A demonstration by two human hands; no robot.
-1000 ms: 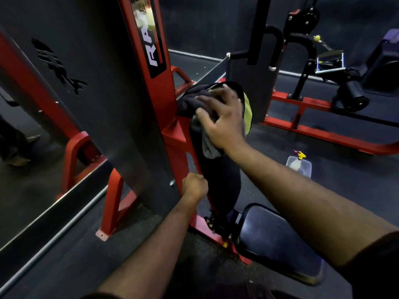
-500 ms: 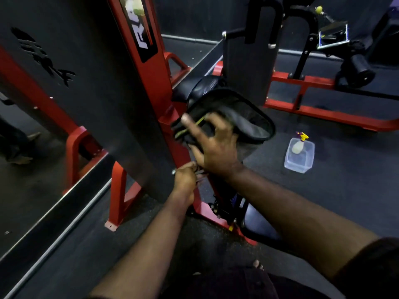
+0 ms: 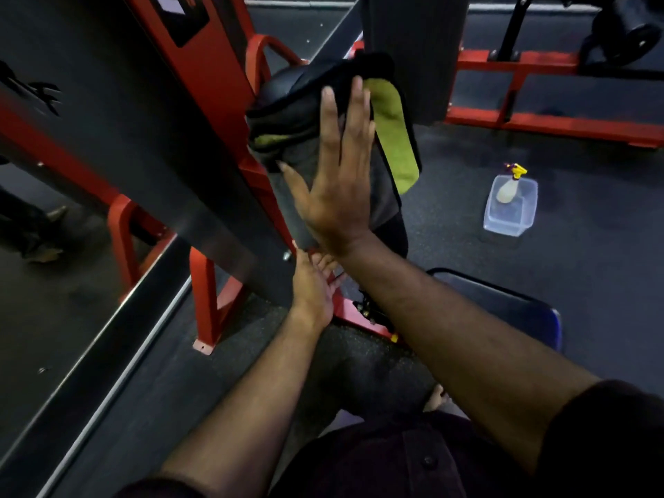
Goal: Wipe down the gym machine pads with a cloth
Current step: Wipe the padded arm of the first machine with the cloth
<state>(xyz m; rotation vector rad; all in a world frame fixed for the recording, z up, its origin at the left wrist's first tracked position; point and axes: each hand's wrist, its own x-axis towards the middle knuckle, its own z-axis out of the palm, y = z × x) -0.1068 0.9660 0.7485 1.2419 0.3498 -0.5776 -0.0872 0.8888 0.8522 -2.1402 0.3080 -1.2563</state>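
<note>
A dark grey cloth with a yellow-green side (image 3: 391, 138) is draped over the top of the upright black back pad (image 3: 284, 84) of a red gym machine. My right hand (image 3: 337, 174) lies flat on the cloth with its fingers stretched upward, pressing it against the pad's face. My left hand (image 3: 312, 285) sits lower, at the pad's base by the red frame, with loose fingers partly hidden under my right wrist. The black seat pad (image 3: 503, 303) shows below my right forearm.
A clear plastic tub holding a spray bottle (image 3: 510, 206) stands on the dark rubber floor to the right. A grey shroud panel (image 3: 107, 102) and red upright (image 3: 201, 52) rise on the left. A grey column (image 3: 413, 48) and another red machine (image 3: 539, 66) stand behind.
My right hand went from gripping the bunched cloth to lying flat on it against the pad. The cloth now hangs spread with its green side showing. My left fist has loosened.
</note>
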